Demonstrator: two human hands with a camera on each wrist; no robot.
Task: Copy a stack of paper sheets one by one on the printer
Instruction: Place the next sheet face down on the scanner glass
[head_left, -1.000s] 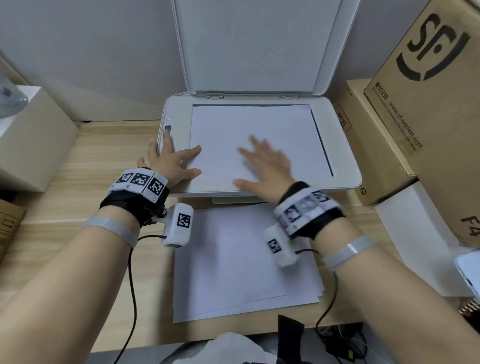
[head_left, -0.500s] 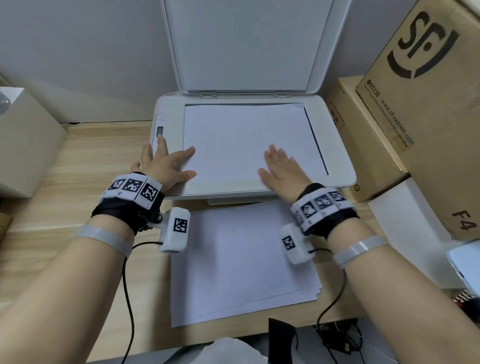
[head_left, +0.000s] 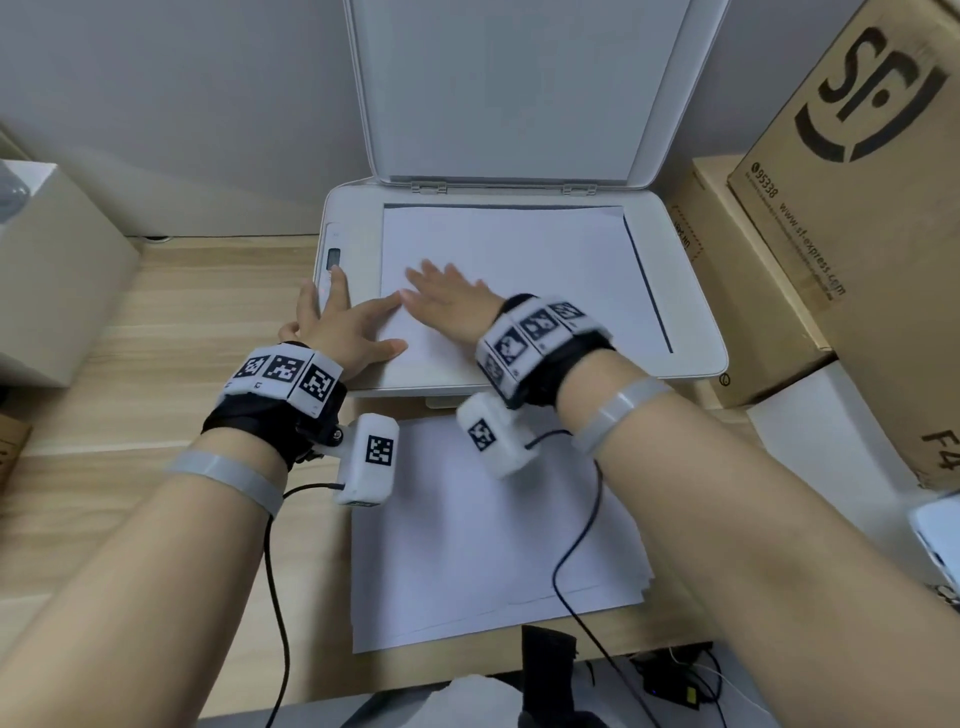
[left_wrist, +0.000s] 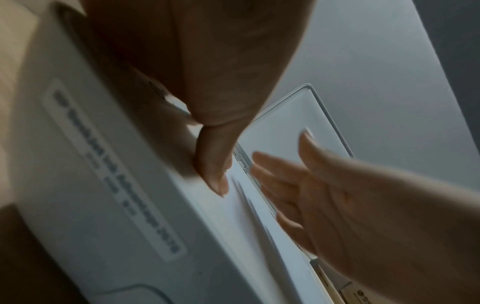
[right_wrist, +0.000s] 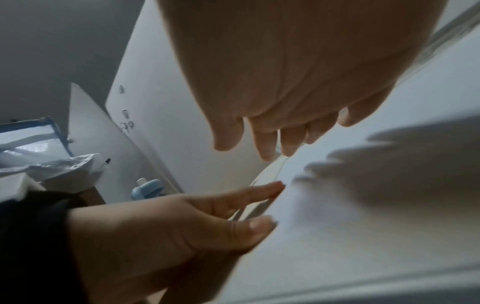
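Head view shows 1 sheet (head_left: 509, 270) lying on the glass of 1 printer (head_left: 696, 332), lid (head_left: 504, 88) raised, with the left hand (head_left: 343, 325) and right hand (head_left: 449, 301) — both flat, fingers straight — resting on its near-left part. Only this view shows the paper stack (head_left: 483, 540) on the desk (head_left: 145, 374) and 2 cardboard boxes (head_left: 862, 171). Left wrist view alone shows the printer's front label (left_wrist: 116, 170).

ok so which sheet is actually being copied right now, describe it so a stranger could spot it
Find the white printer at the back of the wooden desk, its scanner lid raised. The sheet lies flat on the scanner bed under both hands, a dark strip of glass showing beside it. Unlike the paper stack on the desk, it is single.
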